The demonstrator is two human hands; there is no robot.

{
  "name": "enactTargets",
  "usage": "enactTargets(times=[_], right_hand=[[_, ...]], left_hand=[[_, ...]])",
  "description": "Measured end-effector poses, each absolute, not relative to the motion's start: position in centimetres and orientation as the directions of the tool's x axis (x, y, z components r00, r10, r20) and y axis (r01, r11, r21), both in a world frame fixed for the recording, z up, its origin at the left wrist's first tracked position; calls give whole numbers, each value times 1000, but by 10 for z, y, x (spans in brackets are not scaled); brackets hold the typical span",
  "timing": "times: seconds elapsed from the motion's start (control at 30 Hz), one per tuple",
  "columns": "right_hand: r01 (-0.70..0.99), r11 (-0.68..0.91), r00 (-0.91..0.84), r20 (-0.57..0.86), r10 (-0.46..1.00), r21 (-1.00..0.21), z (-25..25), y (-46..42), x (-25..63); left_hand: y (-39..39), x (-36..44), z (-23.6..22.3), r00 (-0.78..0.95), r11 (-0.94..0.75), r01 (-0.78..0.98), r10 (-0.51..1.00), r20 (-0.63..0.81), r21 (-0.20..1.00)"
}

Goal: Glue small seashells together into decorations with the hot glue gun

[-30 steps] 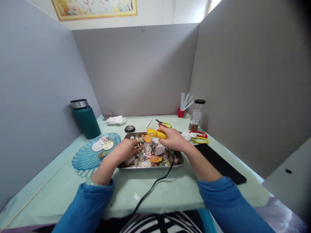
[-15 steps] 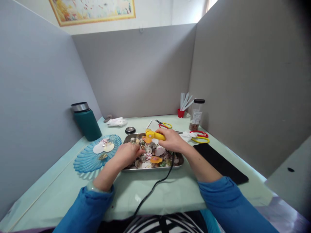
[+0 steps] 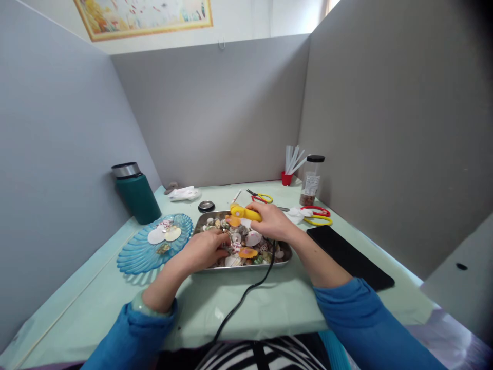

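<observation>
A metal tray [image 3: 246,268] holds a heap of mixed seashells [image 3: 235,246]. My left hand [image 3: 206,249] reaches into its left side, thumb and fingers apart, touching the shells; no held shell is visible. In my right hand [image 3: 271,222], above the tray's right part, is a yellow hot glue gun [image 3: 246,213] pointing left. Its black cord [image 3: 246,293] runs over the tray's front rim toward my lap. Left of the tray, a blue shell-shaped plate [image 3: 133,257] carries a white shell [image 3: 156,236], a cream shell [image 3: 172,233] and smaller ones.
A green bottle [image 3: 137,195] stands behind the plate. Behind the tray lie a round black-rimmed lid [image 3: 206,206] and small pliers [image 3: 262,198]. On the right are red-and-yellow-handled scissors [image 3: 318,220], a jar [image 3: 310,182], a red cup of glue sticks [image 3: 287,178] and a black slab [image 3: 348,257].
My left hand has shifted slightly within the tray, and its thumb and fingers have spread apart. My right hand keeps the glue gun in nearly the same place.
</observation>
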State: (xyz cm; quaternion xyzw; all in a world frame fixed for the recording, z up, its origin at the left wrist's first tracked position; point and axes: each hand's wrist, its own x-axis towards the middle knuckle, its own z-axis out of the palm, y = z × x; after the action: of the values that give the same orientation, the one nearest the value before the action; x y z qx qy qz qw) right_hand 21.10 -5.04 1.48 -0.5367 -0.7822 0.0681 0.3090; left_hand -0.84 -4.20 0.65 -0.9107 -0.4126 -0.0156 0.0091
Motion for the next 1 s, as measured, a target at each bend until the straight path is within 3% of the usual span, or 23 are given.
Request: enactTargets(times=[0.33,0.5,0.67,0.83,1.0], right_hand=[[812,413,-236,415,879,-413,14,-49,212],[820,401,-234,400,886,-409,14,-49,211],[820,401,-230,405,885,-408,14,-49,211],[815,413,-240,414,878,-405,14,-49,211],[824,401,-231,410,882,-399,15,-50,211]], left_hand=[[-40,-27,13,478,-477,878,876,60,-27],[-43,-23,12,540,-541,841,840,47,6],[-46,-19,9,512,-497,858,848,139,-130],[-51,-13,10,681,-675,732,727,83,-93],[-44,-14,9,628,-616,775,775,64,-143]])
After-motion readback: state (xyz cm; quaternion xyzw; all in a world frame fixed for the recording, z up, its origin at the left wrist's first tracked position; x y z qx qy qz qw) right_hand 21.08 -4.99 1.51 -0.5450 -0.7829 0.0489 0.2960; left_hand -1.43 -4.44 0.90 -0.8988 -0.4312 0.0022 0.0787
